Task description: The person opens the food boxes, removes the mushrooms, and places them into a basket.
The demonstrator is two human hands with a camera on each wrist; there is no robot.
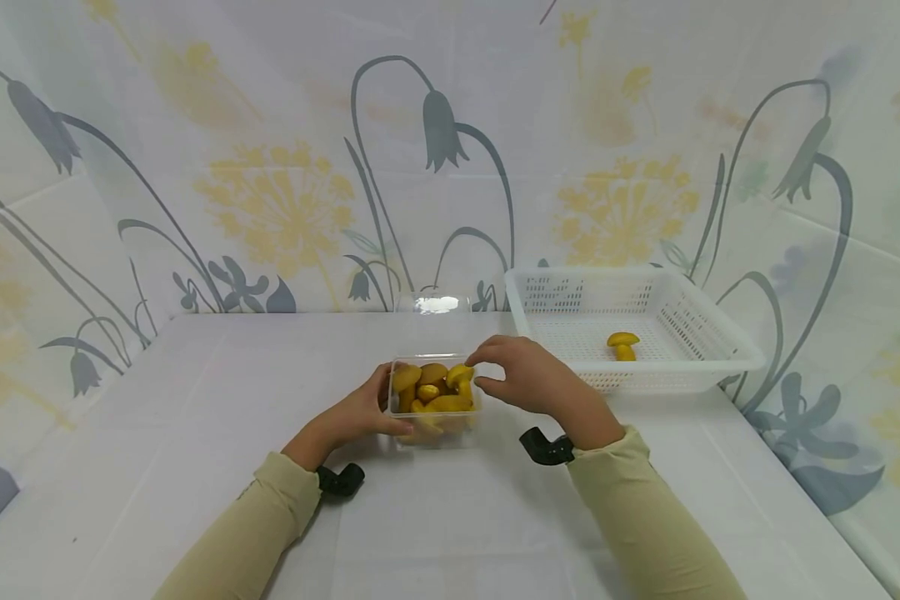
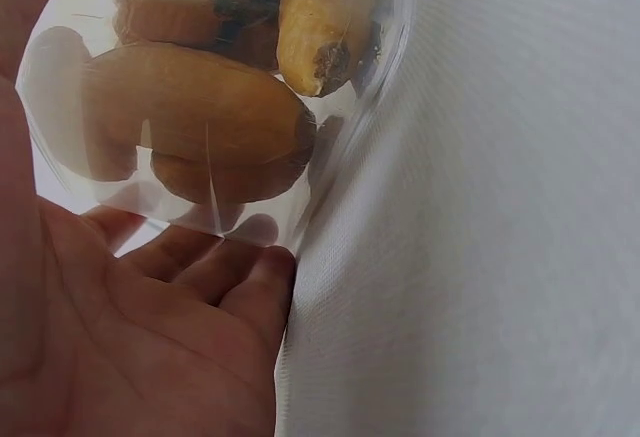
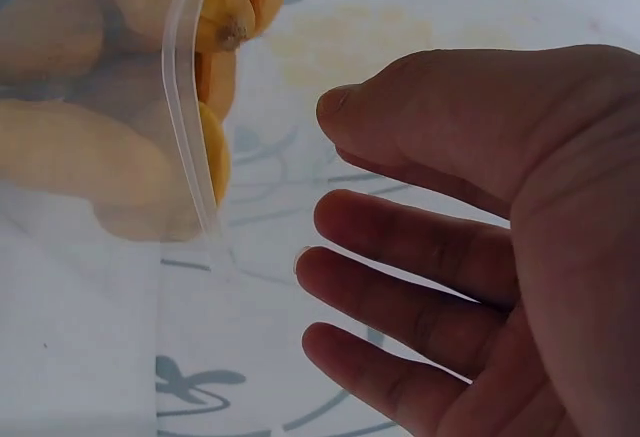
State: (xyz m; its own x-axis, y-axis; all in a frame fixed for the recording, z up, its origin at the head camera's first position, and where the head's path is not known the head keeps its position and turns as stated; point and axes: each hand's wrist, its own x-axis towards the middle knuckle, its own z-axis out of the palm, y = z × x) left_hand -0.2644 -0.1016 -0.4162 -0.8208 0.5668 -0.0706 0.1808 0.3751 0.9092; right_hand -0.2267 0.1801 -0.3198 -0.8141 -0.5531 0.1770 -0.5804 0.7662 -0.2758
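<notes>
A clear plastic box full of yellow mushrooms stands on the table, its transparent lid raised at the back. My left hand grips the box by its left side, thumb at the front and fingers round the far side. Through the wall, the left wrist view shows thick mushroom stems above the fingers. At the right rim hovers my right hand, fingers loosely bent with nothing between them. The right wrist view has its fingertips apart from the box wall.
A white perforated plastic basket stands at the back right, with a single yellow mushroom inside. A white cloth covers the table. Behind it hangs a flower-printed curtain. Black devices are strapped to both wrists.
</notes>
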